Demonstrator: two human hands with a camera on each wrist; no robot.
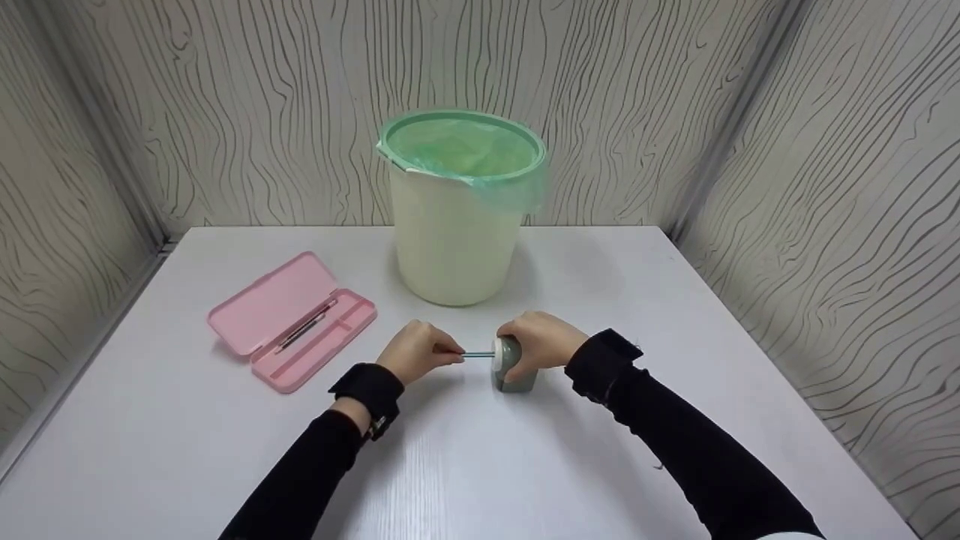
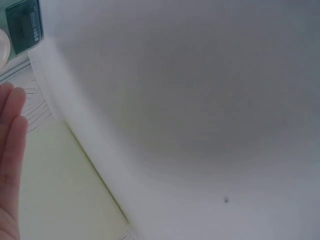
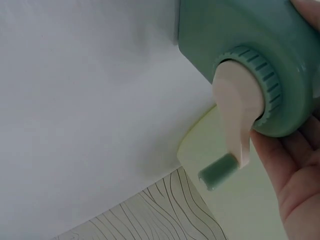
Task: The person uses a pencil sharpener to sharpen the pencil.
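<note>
Near the middle of the table, my right hand [image 1: 546,341] grips a green crank pencil sharpener [image 1: 517,384] from above, thumb on the near side. The right wrist view shows its pale crank [image 3: 237,92] with a green knob [image 3: 219,171]; no finger is on the crank there. A thin blue-green pencil [image 1: 478,355] runs level into the sharpener's white front, its tip hidden. My left hand [image 1: 415,354] pinches the pencil's outer end between thumb and fingers. In the left wrist view, only some fingers [image 2: 12,155] and part of the sharpener [image 2: 25,25] show.
An open pink pencil case [image 1: 274,307] lies to the left, with a few slim pencils [image 1: 304,330] in it. A pale bin [image 1: 454,240] with a green rim and a liner bag stands behind the hands. Wood-patterned walls [image 1: 300,97] enclose the white table [image 1: 450,465].
</note>
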